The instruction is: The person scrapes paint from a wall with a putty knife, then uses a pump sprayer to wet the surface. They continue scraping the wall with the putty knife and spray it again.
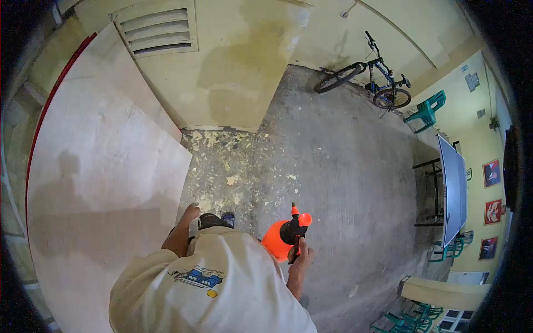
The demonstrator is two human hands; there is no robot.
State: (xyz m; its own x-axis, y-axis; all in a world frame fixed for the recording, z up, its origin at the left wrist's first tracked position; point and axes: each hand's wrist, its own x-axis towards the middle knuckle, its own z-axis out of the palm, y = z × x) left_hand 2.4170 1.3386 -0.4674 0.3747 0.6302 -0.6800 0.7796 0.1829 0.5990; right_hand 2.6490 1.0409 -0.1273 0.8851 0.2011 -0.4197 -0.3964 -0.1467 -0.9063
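My right hand (301, 254) is wrapped round the black handle of an orange spray bottle (276, 242), held upright in front of my body at the right. The bottle has an orange pump knob and a nozzle on its black top. On the other side, my left hand (192, 212) hangs close by the lower edge of a large pale board (111, 155), with nothing showing in it and its fingers loosely apart. Below it are my shoes (228, 217), partly hidden by my white shirt (222, 272).
Paint flakes (230, 161) litter the concrete floor beside a stained yellow wall (233, 83) with a louvred vent (158, 32). A bicycle (377, 77) leans at the far wall. Green chairs (426, 112) and a table (452, 188) with a pale top stand at the right.
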